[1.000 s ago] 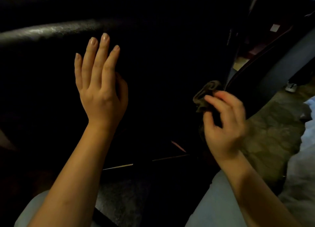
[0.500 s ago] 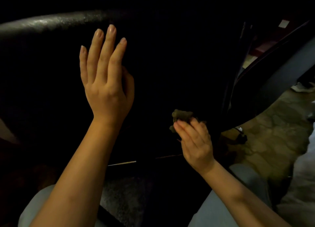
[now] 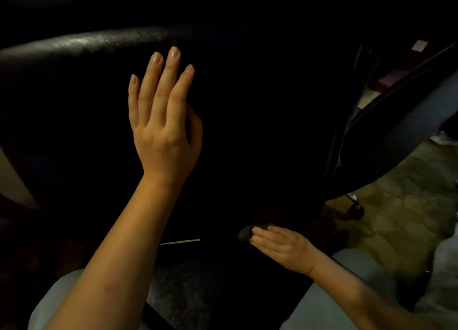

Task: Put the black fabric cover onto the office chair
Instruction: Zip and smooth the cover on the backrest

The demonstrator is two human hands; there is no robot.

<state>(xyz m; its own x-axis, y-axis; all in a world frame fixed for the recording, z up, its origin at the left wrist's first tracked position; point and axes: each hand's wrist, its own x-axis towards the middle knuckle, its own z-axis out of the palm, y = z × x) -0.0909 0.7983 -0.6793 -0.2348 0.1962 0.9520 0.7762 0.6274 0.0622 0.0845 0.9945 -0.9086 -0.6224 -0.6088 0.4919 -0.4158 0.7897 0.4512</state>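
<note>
The office chair back [image 3: 74, 42] fills most of the dim view, its top edge catching light at the upper left. The black fabric cover [image 3: 272, 131] lies dark over the chair's back face. My left hand [image 3: 163, 126] rests flat against the covered back with straight fingers pointing up. Lower right, my right hand [image 3: 280, 245] pinches a bunched bit of the cover's hem [image 3: 245, 233] at the chair back's bottom edge. The fabric's exact edges are lost in the dark.
A second dark chair [image 3: 396, 121] stands at the right, with a caster [image 3: 357, 209] on the patterned floor [image 3: 396, 218]. My knees in light trousers [image 3: 347, 292] are at the bottom. A shoe [image 3: 443, 138] shows at the far right.
My right hand has pulled the bunched hem downward, from mid-height at the chair's right side to its bottom edge. The left hand has stayed flat on the back.
</note>
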